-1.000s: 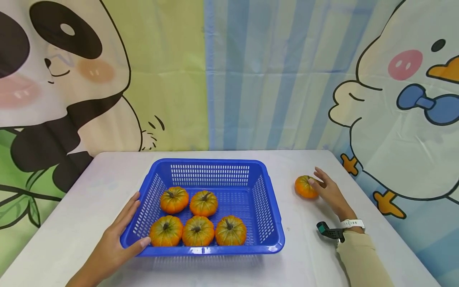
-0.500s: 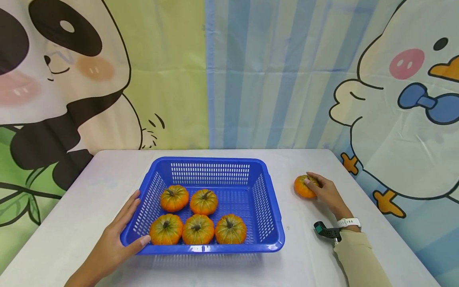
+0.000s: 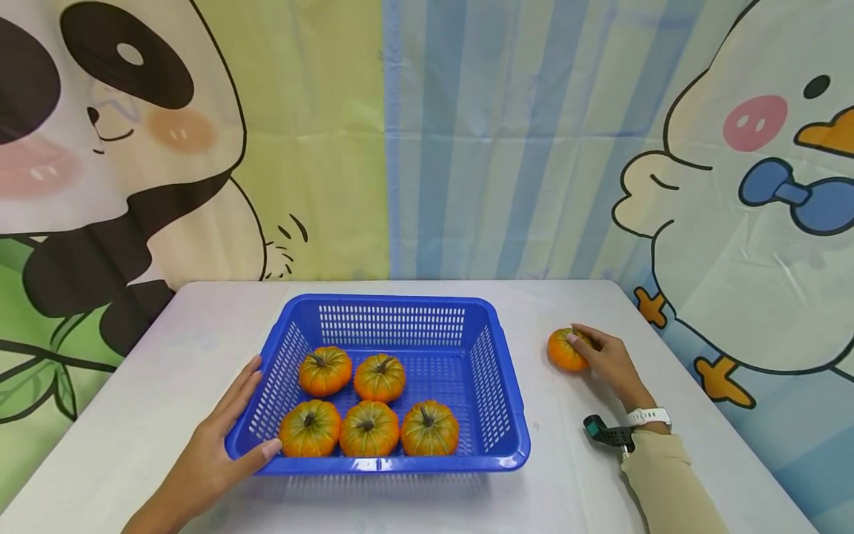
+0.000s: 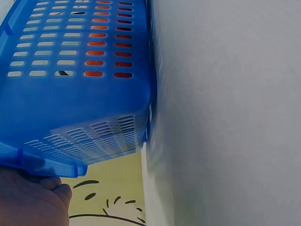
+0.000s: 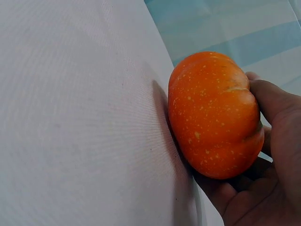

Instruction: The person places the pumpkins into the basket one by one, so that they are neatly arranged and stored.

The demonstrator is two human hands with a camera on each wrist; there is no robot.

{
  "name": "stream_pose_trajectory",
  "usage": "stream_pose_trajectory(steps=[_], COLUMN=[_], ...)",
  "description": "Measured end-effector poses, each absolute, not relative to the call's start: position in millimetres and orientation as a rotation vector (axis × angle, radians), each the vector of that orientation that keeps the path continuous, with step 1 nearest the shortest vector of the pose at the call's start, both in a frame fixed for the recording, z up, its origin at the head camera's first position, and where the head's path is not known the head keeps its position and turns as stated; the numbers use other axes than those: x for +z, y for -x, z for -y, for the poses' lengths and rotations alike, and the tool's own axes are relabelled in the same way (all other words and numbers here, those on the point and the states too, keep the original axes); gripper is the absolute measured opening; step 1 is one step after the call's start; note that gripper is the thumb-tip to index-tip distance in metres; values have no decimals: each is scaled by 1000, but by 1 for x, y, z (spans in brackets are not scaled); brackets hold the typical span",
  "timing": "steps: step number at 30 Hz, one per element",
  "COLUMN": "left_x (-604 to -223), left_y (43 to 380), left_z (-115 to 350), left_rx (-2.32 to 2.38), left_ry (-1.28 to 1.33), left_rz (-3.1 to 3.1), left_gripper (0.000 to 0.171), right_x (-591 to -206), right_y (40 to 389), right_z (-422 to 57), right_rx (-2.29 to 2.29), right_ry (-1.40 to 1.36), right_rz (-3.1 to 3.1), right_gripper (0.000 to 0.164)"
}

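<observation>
A small orange pumpkin [image 3: 565,350] with a greenish top sits on the white table, right of the basket. My right hand [image 3: 610,363] grips it from the right, thumb on top; the right wrist view shows the fingers around the far side of this pumpkin [image 5: 214,115], whose lower side lies close against the table. My left hand [image 3: 213,445] rests at the near left corner of the blue plastic basket [image 3: 376,465], fingers straight along the left rim and thumb on the front rim. Several similar pumpkins lie inside the basket, among them a front-middle pumpkin [image 3: 369,430].
The white table [image 3: 554,475] ends at a patterned curtain [image 3: 460,148] behind it. A black device [image 3: 607,432] hangs from the right wrist beside a white band [image 3: 649,417]. In the left wrist view the basket's slotted wall [image 4: 70,101] stands on the table.
My right hand has moved slightly left, and its fingers have closed round the lone pumpkin. The basket, its pumpkins and my left hand have stayed where they were.
</observation>
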State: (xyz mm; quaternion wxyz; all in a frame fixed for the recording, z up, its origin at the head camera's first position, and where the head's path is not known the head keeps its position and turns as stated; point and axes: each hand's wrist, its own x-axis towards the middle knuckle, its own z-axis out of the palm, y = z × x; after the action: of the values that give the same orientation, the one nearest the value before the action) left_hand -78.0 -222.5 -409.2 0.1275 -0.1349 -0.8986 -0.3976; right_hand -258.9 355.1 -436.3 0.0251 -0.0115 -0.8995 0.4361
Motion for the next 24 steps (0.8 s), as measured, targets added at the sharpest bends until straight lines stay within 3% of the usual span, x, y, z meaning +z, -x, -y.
stream_pose_trajectory(steps=[14,24], left_x=[-406,-406], left_y=[77,77], left_z=[221,221], left_rx=[-1159,-1147], left_ry=[364,371], left_rz=[2636,2637], left_gripper=[89,89], right_x=[-427,-414], right_y=[256,253], right_z=[-348,-330], right_rx=[1426,1424], right_ry=[-1,-90], right_rz=[2730,2686], right_gripper=[80,68])
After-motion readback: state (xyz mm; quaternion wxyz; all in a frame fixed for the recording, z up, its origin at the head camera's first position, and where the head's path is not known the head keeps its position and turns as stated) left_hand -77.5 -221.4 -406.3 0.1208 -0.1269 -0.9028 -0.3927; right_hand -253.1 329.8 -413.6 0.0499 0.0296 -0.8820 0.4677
